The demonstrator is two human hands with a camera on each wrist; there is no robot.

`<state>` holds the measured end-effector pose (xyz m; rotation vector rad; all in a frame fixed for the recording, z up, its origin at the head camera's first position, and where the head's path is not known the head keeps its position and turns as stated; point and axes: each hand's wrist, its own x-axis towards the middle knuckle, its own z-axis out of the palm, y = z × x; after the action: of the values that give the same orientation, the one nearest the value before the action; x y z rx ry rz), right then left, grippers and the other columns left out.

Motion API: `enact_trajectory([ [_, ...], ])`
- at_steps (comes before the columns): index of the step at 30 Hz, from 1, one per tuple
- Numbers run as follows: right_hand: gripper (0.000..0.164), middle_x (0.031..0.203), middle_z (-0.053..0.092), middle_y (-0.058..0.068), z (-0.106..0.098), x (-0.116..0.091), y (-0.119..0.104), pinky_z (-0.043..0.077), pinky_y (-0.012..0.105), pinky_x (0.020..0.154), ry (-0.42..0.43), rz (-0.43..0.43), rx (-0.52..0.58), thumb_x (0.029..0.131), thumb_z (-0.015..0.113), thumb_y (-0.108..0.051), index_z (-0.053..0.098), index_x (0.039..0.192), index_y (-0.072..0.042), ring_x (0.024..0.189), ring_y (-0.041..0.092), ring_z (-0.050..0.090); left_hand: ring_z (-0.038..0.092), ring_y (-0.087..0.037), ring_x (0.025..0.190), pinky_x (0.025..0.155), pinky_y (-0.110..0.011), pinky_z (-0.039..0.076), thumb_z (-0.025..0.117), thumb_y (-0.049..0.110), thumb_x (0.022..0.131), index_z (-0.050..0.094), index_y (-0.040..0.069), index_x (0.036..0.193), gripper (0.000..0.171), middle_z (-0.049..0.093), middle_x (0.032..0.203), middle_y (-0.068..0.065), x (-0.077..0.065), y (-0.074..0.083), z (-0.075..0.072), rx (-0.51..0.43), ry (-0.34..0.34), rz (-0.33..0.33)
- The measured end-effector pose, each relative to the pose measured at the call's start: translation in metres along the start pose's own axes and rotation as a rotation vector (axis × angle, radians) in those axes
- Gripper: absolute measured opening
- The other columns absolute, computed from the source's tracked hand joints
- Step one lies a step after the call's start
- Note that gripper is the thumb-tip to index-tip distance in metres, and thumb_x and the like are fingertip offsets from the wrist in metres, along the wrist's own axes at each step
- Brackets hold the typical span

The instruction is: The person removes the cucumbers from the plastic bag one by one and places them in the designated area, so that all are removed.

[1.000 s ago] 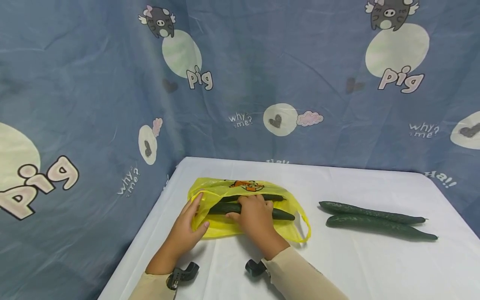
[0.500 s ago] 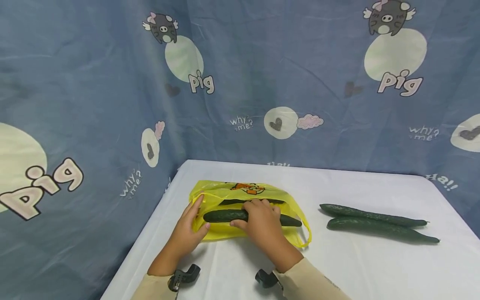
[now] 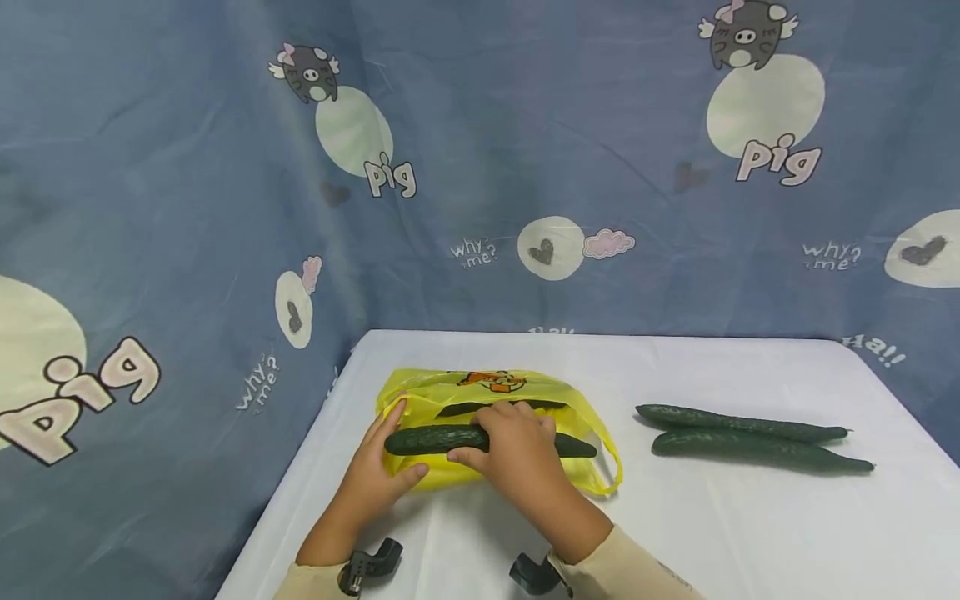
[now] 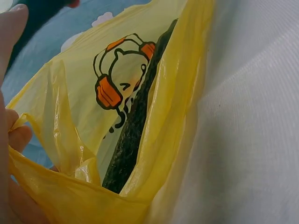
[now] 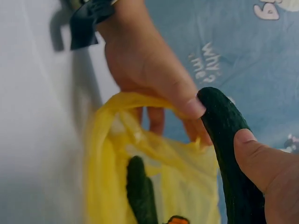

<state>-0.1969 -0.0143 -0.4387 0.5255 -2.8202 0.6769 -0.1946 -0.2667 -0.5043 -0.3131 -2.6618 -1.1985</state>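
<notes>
My right hand (image 3: 517,442) grips a dark green cucumber (image 3: 435,439) round its middle, thumb on the near side. This cucumber lies crosswise over the mouth of a yellow plastic bag (image 3: 450,475). In the right wrist view its blunt end (image 5: 217,102) is close to the left thumb; whether they touch I cannot tell. My left hand (image 3: 375,467) holds the bag's left rim, fingers hooked behind the plastic and thumb spread apart. Inside the bag more cucumber (image 4: 133,135) shows, partly hidden by the folds; the right wrist view suggests two cucumbers (image 5: 138,186) there.
Two more cucumbers, a far one (image 3: 735,422) and a near one (image 3: 757,450), lie side by side right of the bag on the white tablecloth (image 3: 675,533). A blue printed curtain (image 3: 450,167) stands behind and to the left. The bag's handle loop (image 3: 611,475) spreads rightward.
The cucumber in my right hand has come up and toward me, out from between the bag's folds, and shifted slightly left lately. My left hand keeps its place on the rim.
</notes>
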Motion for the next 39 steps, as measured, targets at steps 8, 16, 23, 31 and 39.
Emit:
enact_trajectory([
  [8, 0.059, 0.122, 0.071, -0.010, -0.021, -0.013, -0.004, 0.043, 0.053, 0.085, 0.019, -0.027, 0.007, 0.082, 0.071, -0.073, 0.075, 0.122, -0.030, 0.112, 0.021, 0.060, 0.031, -0.047, 0.153, 0.109, -0.080, 0.032, 0.085, 0.030, 0.087, 0.026, 0.024, 0.168, 0.100, 0.029, 0.170, -0.016, -0.002, -0.004, 0.003, 0.028, 0.030, 0.070],
  [16, 0.058, 0.120, 0.071, -0.012, -0.040, -0.025, 0.005, 0.039, 0.049, 0.084, 0.048, 0.031, 0.008, 0.079, 0.076, -0.071, 0.076, 0.119, -0.029, 0.114, 0.020, 0.060, 0.046, -0.046, 0.144, 0.110, -0.075, 0.037, 0.080, 0.037, 0.092, 0.023, 0.032, 0.168, 0.096, 0.028, 0.170, -0.013, -0.004, -0.001, 0.001, 0.038, 0.014, -0.017],
  [23, 0.056, 0.120, 0.071, -0.010, -0.051, -0.035, 0.026, 0.040, 0.055, 0.087, 0.065, 0.100, -0.008, 0.080, 0.080, -0.066, 0.076, 0.119, -0.027, 0.112, 0.022, 0.059, 0.049, -0.044, 0.141, 0.111, -0.072, 0.039, 0.079, 0.026, 0.092, 0.022, 0.031, 0.168, 0.096, 0.027, 0.171, -0.012, -0.003, -0.003, 0.000, -0.006, 0.020, 0.015],
  [31, 0.056, 0.116, 0.071, -0.007, -0.067, -0.052, 0.054, 0.040, 0.062, 0.092, 0.057, 0.164, -0.003, 0.080, 0.081, -0.063, 0.075, 0.120, -0.025, 0.111, 0.024, 0.060, 0.049, -0.044, 0.141, 0.112, -0.069, 0.040, 0.077, 0.020, 0.093, 0.023, 0.032, 0.168, 0.093, 0.028, 0.170, -0.012, -0.002, -0.001, 0.003, -0.008, 0.026, 0.032],
  [39, 0.059, 0.119, 0.071, -0.005, -0.073, -0.065, 0.084, 0.039, 0.066, 0.095, 0.062, 0.157, -0.010, 0.081, 0.077, -0.069, 0.075, 0.120, -0.025, 0.118, 0.028, 0.060, 0.049, -0.044, 0.141, 0.113, -0.068, 0.039, 0.075, 0.018, 0.093, 0.024, 0.031, 0.168, 0.091, 0.029, 0.170, -0.011, -0.001, -0.005, 0.003, -0.007, 0.035, 0.044],
])
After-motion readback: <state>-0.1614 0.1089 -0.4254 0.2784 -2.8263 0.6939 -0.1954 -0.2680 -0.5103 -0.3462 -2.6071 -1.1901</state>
